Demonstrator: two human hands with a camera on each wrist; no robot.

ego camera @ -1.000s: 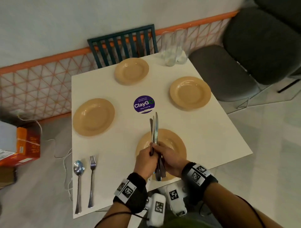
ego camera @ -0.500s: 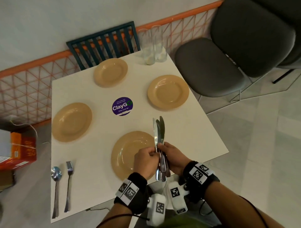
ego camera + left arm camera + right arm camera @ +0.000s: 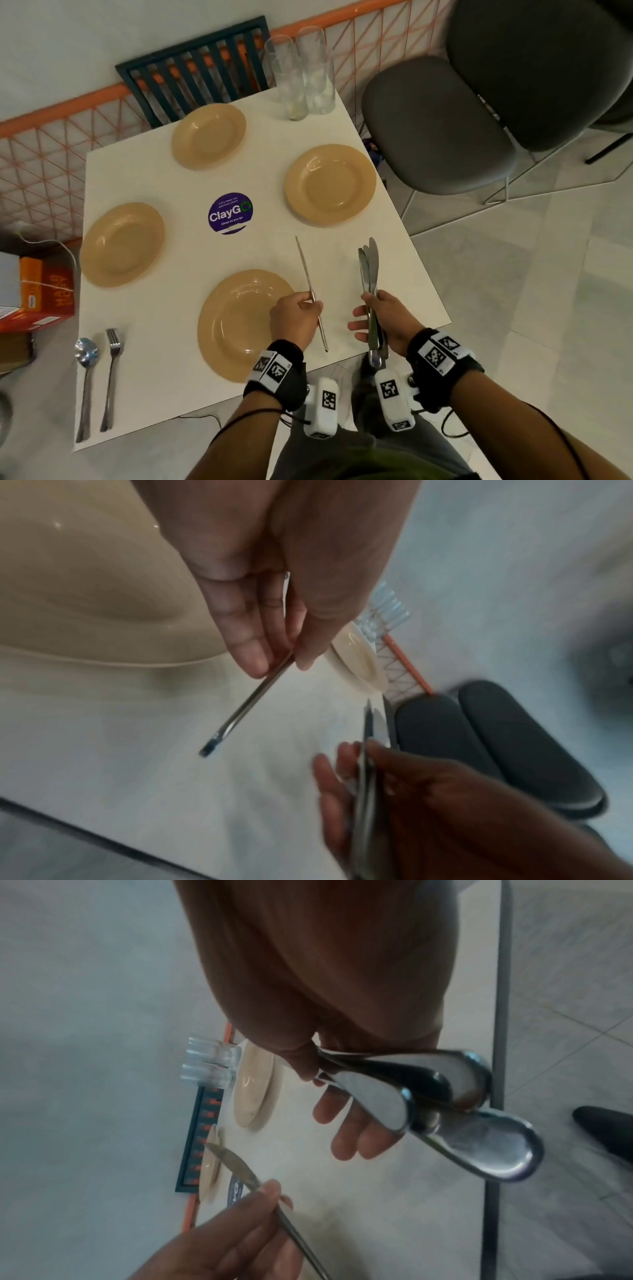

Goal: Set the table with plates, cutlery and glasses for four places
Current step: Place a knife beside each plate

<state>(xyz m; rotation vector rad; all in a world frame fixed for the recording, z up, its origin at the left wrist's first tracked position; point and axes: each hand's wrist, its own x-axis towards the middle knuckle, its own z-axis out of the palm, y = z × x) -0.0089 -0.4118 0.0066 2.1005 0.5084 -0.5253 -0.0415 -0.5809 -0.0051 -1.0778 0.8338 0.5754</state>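
Left hand [image 3: 296,320] pinches knife [image 3: 310,291]; right hand [image 3: 385,322] grips knives [image 3: 369,270].

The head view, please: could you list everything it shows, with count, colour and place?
table: one, white, centre.
plates: four, tan, one per side of the table.
single knife: one, silver, held right of the near plate.
knife bundle: about three, silver, held further right.
spoon and fork: one each, silver, near-left corner.
glasses: clear, clustered at far corner; count unclear.
sticker: one, purple, table centre.
chairs: grey right, teal far side.
box: orange, floor left.
left hand: pinches the single knife.
right hand: grips the bundle.
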